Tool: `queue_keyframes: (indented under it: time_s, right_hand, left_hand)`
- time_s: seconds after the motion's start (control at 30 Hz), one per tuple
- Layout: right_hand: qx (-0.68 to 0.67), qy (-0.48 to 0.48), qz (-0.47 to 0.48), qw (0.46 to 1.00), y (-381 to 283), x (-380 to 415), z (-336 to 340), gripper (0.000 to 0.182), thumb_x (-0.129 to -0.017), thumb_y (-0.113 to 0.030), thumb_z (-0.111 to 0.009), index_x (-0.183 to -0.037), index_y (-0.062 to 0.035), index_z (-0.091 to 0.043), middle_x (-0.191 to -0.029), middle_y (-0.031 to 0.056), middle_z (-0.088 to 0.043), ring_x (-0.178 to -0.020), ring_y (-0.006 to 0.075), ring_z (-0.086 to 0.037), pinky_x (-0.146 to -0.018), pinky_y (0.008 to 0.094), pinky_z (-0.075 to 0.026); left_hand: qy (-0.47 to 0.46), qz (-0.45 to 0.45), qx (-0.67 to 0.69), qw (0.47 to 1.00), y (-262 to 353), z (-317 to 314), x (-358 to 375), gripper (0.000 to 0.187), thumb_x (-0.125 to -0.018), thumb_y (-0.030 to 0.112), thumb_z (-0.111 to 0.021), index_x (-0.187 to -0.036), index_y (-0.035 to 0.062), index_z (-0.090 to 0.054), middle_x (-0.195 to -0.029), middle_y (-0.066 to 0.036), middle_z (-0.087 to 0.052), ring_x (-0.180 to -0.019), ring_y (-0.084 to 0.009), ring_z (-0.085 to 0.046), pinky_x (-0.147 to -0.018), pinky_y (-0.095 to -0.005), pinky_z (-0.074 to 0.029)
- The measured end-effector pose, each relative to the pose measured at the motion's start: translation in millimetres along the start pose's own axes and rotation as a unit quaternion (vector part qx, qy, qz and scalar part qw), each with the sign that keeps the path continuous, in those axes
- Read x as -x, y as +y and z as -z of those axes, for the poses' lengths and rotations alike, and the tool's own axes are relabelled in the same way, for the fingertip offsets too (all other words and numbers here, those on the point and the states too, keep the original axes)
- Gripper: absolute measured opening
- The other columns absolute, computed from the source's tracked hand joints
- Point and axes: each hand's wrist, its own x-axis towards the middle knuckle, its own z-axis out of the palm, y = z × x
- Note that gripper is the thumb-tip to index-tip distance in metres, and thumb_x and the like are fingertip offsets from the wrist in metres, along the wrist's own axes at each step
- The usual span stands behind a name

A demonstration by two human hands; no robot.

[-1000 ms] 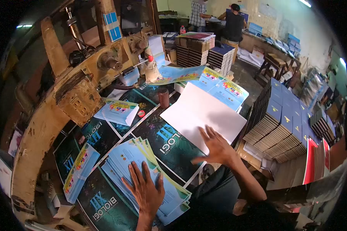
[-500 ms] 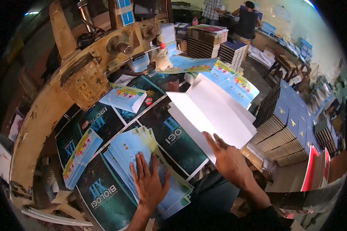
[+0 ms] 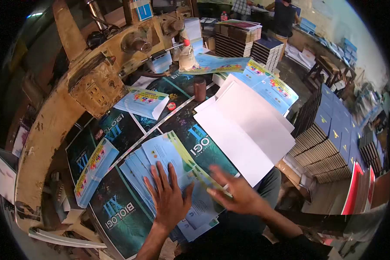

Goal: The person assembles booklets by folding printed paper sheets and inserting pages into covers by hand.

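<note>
My left hand [image 3: 168,197] lies with spread fingers on a fanned stack of light blue printed sheets [image 3: 158,149]. Slightly blurred, my right hand [image 3: 234,190] hovers at the right edge of that stack, fingers apart, with nothing seen in it. To its upper right rest large white sheets [image 3: 242,130]. Under the papers are dark green sheets [image 3: 119,216] printed "BIOLOGI". A folded blue sheet [image 3: 95,171] lies on the left, and another [image 3: 143,103] sits farther back.
A worn beige machine [image 3: 43,143] curves along the left and back. A brown cylinder [image 3: 199,89] and a red cap [image 3: 172,106] stand near the middle. Stacked blue books [image 3: 325,134] fill the right side. Two people are in the background.
My right hand has moved left, off the white sheets to the blue stack. The white sheets now lie flatter. My left hand stays on the stack, and the view has shifted slightly.
</note>
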Motion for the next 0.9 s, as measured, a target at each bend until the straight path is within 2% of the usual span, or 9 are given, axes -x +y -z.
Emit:
queue_keyframes:
  time_s: [0.1, 0.2, 0.33, 0.4, 0.5, 0.63, 0.7, 0.8, 0.9]
  right_hand:
    - [0.358, 0.128, -0.046, 0.924, 0, 1, 37, 0.108, -0.086, -0.051, -0.078, -0.16, 0.0017, -0.02, -0.157, 0.0383, -0.027, -0.142, 0.0494, -0.04, -0.118, 0.0508, -0.038]
    - [0.364, 0.107, -0.157, 0.912, 22, 3, 56, 0.1, -0.085, -0.042, -0.081, -0.158, 0.0004, -0.027, -0.159, 0.0335, -0.032, -0.15, 0.0461, -0.03, -0.122, 0.0494, -0.031]
    - [0.285, -0.006, -0.196, 0.938, -5, 5, 85, 0.075, -0.091, -0.018, -0.068, -0.156, 0.001, -0.034, -0.154, 0.0329, -0.041, -0.138, 0.0451, -0.049, -0.109, 0.0461, -0.048]
    - [0.36, 0.109, -0.087, 0.922, 8, 17, 71, 0.068, -0.087, 0.008, -0.051, -0.153, -0.0049, -0.043, -0.144, 0.0255, -0.056, -0.113, 0.0408, -0.069, -0.088, 0.0425, -0.062]
    - [0.369, 0.094, 0.014, 0.925, -37, 33, 59, 0.075, -0.085, 0.01, -0.051, -0.156, -0.0139, -0.042, -0.142, 0.022, -0.058, -0.107, 0.0381, -0.071, -0.089, 0.0446, -0.062]
    - [0.197, 0.01, 0.117, 0.973, -64, 38, 43, 0.067, -0.099, -0.009, -0.054, -0.161, -0.0159, -0.03, -0.144, 0.0258, -0.055, -0.109, 0.0373, -0.071, -0.086, 0.0478, -0.063]
    - [-0.043, 0.016, 0.111, 0.993, -48, 29, 24, 0.061, -0.102, -0.01, -0.054, -0.159, -0.0108, -0.032, -0.131, 0.024, -0.062, -0.098, 0.031, -0.071, -0.082, 0.0427, -0.06]
    - [-0.204, 0.025, 0.098, 0.974, 0, 11, -18, 0.052, -0.107, -0.012, -0.053, -0.156, -0.0054, -0.038, -0.117, 0.0212, -0.067, -0.096, 0.0213, -0.067, -0.083, 0.0362, -0.054]
    - [-0.159, -0.056, -0.017, 0.986, 0, 2, -19, 0.054, -0.106, -0.02, -0.056, -0.155, -0.0052, -0.04, -0.12, 0.0228, -0.065, -0.108, 0.0221, -0.065, -0.088, 0.0363, -0.054]
  left_hand:
    - [0.009, 0.008, 0.069, 0.998, 5, 6, 1, 0.107, -0.094, 0.071, -0.053, -0.155, -0.0126, -0.025, -0.16, -0.041, -0.017, -0.153, -0.0537, -0.011, -0.119, -0.0713, -0.006]
    - [0.008, 0.029, 0.085, 0.996, 8, 14, 3, 0.119, -0.086, 0.078, -0.059, -0.155, -0.013, -0.027, -0.16, -0.042, -0.018, -0.153, -0.0533, -0.012, -0.119, -0.0713, -0.006]
    - [-0.001, 0.034, 0.058, 0.998, 4, 13, 12, 0.113, -0.088, 0.074, -0.06, -0.152, -0.0145, -0.03, -0.162, -0.038, -0.017, -0.154, -0.0498, -0.012, -0.119, -0.0718, -0.005]
    - [-0.009, -0.011, 0.04, 0.999, 0, 11, 13, 0.096, -0.096, 0.062, -0.058, -0.151, -0.0136, -0.034, -0.164, -0.033, -0.022, -0.155, -0.0455, -0.018, -0.122, -0.0678, -0.006]
    - [-0.03, -0.076, 0.126, 0.989, -10, 0, 12, 0.086, -0.099, 0.049, -0.059, -0.15, -0.0161, -0.035, -0.163, -0.031, -0.026, -0.15, -0.0473, -0.03, -0.124, -0.0593, -0.015]
    - [0.068, 0.038, 0.345, 0.935, 1, 36, 2, 0.099, -0.101, 0.05, -0.055, -0.158, -0.0129, -0.003, -0.163, -0.041, 0.003, -0.146, -0.0582, -0.027, -0.123, -0.056, -0.021]
    - [0.092, 0.006, 0.435, 0.896, -13, 40, 3, 0.109, -0.101, 0.052, -0.052, -0.156, -0.0084, 0.02, -0.161, -0.043, 0.015, -0.152, -0.0585, -0.003, -0.124, -0.0582, -0.016]
    - [0.152, 0.014, 0.353, 0.923, -8, 55, 1, 0.099, -0.102, 0.047, -0.051, -0.158, -0.0111, 0.006, -0.163, -0.041, 0.01, -0.153, -0.0569, -0.001, -0.123, -0.0625, -0.009]
    - [-0.011, 0.014, 0.162, 0.987, -9, 37, 7, 0.087, -0.103, 0.045, -0.05, -0.157, -0.0143, -0.015, -0.164, -0.039, -0.005, -0.154, -0.0525, -0.007, -0.122, -0.0659, -0.005]
